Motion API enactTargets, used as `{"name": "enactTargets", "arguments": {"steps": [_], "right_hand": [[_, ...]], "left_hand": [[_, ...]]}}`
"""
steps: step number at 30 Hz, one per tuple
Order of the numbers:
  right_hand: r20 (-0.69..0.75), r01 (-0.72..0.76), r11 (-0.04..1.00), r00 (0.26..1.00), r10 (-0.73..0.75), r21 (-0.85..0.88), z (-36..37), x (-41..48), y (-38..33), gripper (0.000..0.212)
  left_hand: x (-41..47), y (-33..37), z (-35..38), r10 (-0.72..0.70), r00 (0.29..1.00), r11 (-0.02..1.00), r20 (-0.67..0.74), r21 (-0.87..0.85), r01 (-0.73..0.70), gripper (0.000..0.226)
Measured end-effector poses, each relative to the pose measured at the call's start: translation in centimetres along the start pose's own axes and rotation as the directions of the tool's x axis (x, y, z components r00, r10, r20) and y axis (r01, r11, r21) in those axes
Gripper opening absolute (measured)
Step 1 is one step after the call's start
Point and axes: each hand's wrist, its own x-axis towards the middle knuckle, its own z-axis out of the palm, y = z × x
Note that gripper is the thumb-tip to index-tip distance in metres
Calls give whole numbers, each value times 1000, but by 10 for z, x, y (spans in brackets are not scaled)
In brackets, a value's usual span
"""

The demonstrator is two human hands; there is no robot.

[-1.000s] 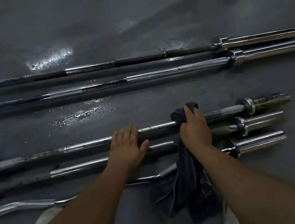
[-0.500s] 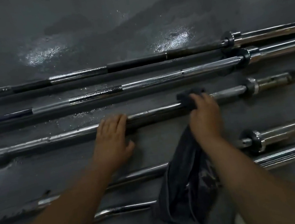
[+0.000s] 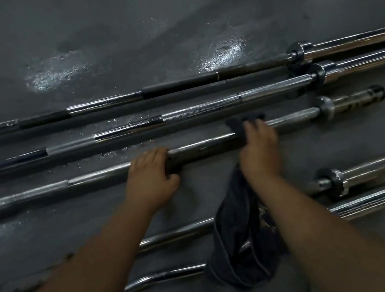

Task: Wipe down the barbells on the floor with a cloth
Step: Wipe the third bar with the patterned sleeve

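Grey floor (image 3: 172, 16), wet in patches, carries several barbells (image 3: 206, 109) lying side by side. I note the left hand (image 3: 150, 177) curled around the third barbell (image 3: 94, 178). The right hand (image 3: 259, 148) grips the dark cloth (image 3: 241, 248) against the same shaft, and the cloth's tail hangs over the nearer bars.

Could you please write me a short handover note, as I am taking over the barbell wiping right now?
Left hand: grips the third barbell mid-shaft, likely steadying it.
Right hand: holds the cloth wrapped over that shaft, nearer the right collar; its tail hangs down.
Done: unclear; wet patches on the floor by the farthest barbell and second barbell hint those were wiped.
Left: finish this shaft, then the near straight bar and the curved bar.
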Motion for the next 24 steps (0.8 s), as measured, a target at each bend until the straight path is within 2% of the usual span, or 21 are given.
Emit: {"name": "enactTargets", "arguments": {"steps": [1, 2, 3, 5, 7, 8, 9, 11, 13, 15, 16, 17, 19, 21, 22, 23, 24], "right_hand": [[-8, -114, 994, 993, 114, -2, -9, 5, 15, 60], [-25, -158, 987, 987, 158, -2, -12, 3, 18, 59], [-27, -126, 992, 992, 126, -5, -9, -6, 8, 59], [75, 147, 989, 986, -147, 12, 8, -44, -30, 55], [170, 400, 910, 895, -413, 108, 27, -87, -61, 46], [190, 445, 884, 864, -466, 144, 30, -98, -63, 43], [195, 442, 881, 862, -469, 167, 29, -99, -57, 44], [154, 363, 924, 913, -378, 118, 22, -87, -30, 47], [84, 154, 985, 984, -160, 81, 11, -71, -5, 48], [52, -43, 994, 998, 37, 104, 3, -63, 9, 53], [42, -80, 990, 996, 76, 114, 2, -64, 7, 55], [51, -55, 991, 997, 49, 125, 2, -69, -1, 56], [133, 171, 972, 972, -193, 163, 6, -84, -29, 60], [223, 405, 887, 865, -450, 221, 14, -96, -47, 63], [232, 450, 865, 837, -495, 222, 15, -88, -47, 64], [205, 428, 880, 860, -467, 207, 12, -72, -37, 66], [170, 345, 920, 911, -376, 185, 8, -52, -21, 68]], "left_hand": [[-6, 4, 0, -31, 999, 999, -37, -44, 30, 55], [-10, 8, 1, -64, 995, 995, -77, -76, 58, 44], [-13, 12, 3, -86, 991, 993, -102, -93, 76, 39], [-18, 18, 10, -78, 994, 994, -77, -79, 72, 44], [-28, 21, 20, -51, 998, 998, 47, -35, 52, 60], [-36, 22, 25, -32, 994, 999, 103, -21, 34, 66], [-45, 22, 29, -5, 992, 1000, 127, -11, 6, 68], [-62, 20, 33, 59, 992, 998, 111, 20, -62, 67], [-73, 21, 34, 83, 993, 996, 88, 32, -86, 69], [-74, 25, 31, 75, 991, 996, 109, 35, -79, 73], [-70, 25, 30, 70, 989, 996, 131, 39, -76, 77], [-62, 24, 28, 64, 986, 996, 151, 47, -72, 82], [-37, 17, 18, 47, 983, 998, 180, 40, -55, 92], [-17, 11, 8, 0, 987, 1000, 161, 4, -1, 95], [-15, 11, 5, -20, 993, 1000, 113, -14, 21, 91], [-18, 12, 6, -27, 997, 1000, 67, -11, 28, 87], [-26, 14, 11, -21, 999, 999, 40, 26, 19, 85]]}}
